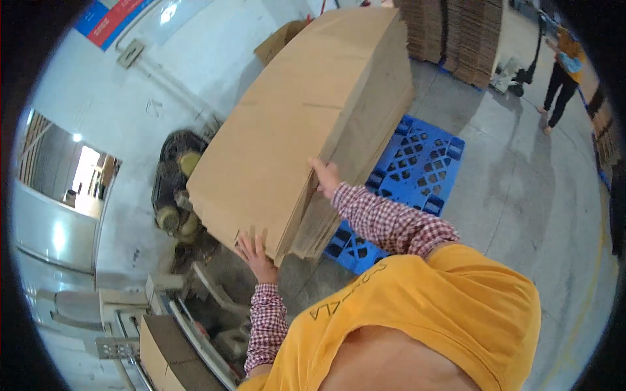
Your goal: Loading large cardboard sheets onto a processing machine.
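A tall stack of flat brown cardboard sheets [274, 124] fills the middle of the head view, its top face tilted toward me. My left hand [259, 259] rests at the near end of the stack, its fingers spread over the top sheet's edge. At the right long edge, my right hand [327, 178] grips the upper sheets, with a finger or thumb on the top face and the rest curled against the side. Several sheet edges show below it, slightly uneven. Checked sleeves cover both my forearms.
Under and right of the stack lies a blue plastic pallet [424, 159]. Machinery with metal rails [202, 332] and a cardboard piece [173, 355] stand at lower left. A dark motor unit [179, 189] sits by the wall. Farther off are more cardboard stacks [456, 39], a pallet jack [515, 75] and a person [564, 72].
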{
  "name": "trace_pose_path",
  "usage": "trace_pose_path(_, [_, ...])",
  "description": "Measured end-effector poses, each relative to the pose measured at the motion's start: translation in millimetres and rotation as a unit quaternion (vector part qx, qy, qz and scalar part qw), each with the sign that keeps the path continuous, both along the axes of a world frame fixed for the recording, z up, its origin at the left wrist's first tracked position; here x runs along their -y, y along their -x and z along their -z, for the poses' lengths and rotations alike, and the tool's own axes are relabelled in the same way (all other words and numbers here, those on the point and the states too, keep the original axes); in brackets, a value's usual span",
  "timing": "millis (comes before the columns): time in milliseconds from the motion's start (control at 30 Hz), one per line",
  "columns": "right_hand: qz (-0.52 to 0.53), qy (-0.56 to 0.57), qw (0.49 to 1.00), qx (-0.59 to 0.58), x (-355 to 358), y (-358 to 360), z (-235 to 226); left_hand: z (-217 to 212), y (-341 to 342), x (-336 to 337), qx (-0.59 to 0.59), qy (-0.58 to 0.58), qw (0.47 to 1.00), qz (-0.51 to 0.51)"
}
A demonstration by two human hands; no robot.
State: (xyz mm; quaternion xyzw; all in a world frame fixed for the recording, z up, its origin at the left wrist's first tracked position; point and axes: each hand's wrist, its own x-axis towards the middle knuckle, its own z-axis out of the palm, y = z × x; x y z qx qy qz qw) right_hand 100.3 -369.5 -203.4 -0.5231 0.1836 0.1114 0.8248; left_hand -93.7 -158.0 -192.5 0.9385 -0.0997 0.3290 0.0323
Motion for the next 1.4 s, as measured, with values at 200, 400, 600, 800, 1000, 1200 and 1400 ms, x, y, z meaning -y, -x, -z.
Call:
trace_pose_path(200, [-0.019,0.02,1.0,-0.013,94.7,44.6,-10.3,26.5,30.9,74.6,0.101,0.04,0.994,-0.013])
trace_pose_path(400, [-0.155,-0.134,0.978,0.039,191.8,107.3,-24.6,10.8,113.9,178.6,0.073,0.076,0.991,-0.078])
trace_pose_path(600, [-0.114,0.521,0.698,0.478,308.8,96.5,-16.1,-15.6,129.1,205.8,0.056,0.119,0.986,-0.099])
trace_pose_path(800, [-0.014,0.606,0.435,0.666,280.9,45.9,-35.8,-45.8,141.8,219.7,0.037,0.114,0.986,-0.112])
trace_pose_path(1000, [-0.019,0.478,0.432,0.764,269.5,44.2,-44.2,-50.0,160.1,244.9,0.068,0.114,0.985,-0.113])
trace_pose_path(1200, [-0.037,0.473,0.43,0.768,276.5,33.1,-123.8,-115.7,144.2,220.5,0.126,0.047,0.988,-0.076])
trace_pose_path(1400, [-0.228,0.41,0.419,0.777,177.8,-9.5,-289.2,-220.2,152.8,138.9,0.147,0.254,0.953,-0.072])
